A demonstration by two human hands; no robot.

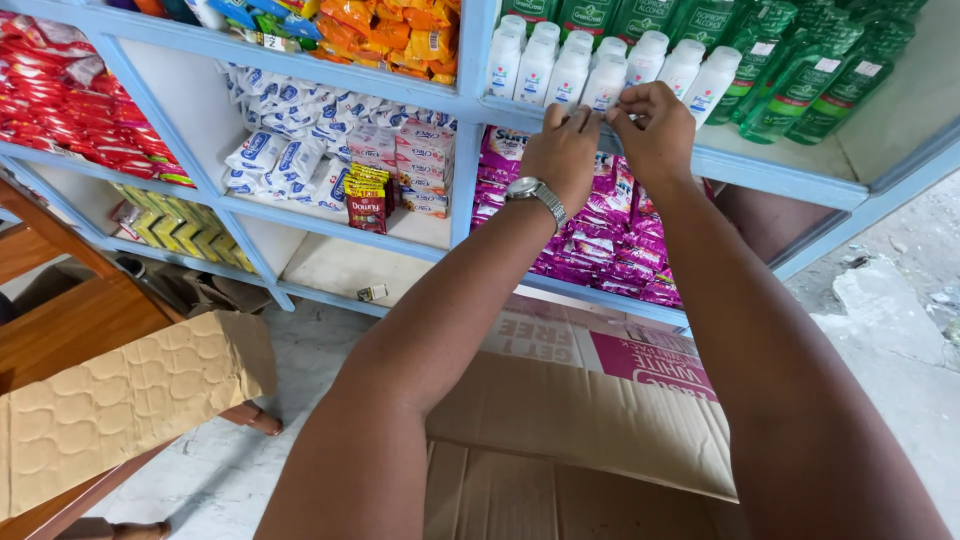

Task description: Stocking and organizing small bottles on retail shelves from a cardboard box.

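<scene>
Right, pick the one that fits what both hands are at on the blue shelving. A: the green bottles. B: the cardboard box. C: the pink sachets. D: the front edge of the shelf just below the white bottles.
D: the left hand and right hand pinch at the blue shelf edge right under the row of white bottles, apart from the green bottles, the pink sachets and the cardboard box.

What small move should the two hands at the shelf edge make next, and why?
Probably ease the white bottle back into line with its row. Both the left hand and the right hand pinch at the blue shelf edge just below it, and it seems to stand slightly ahead of its neighbours.
</scene>
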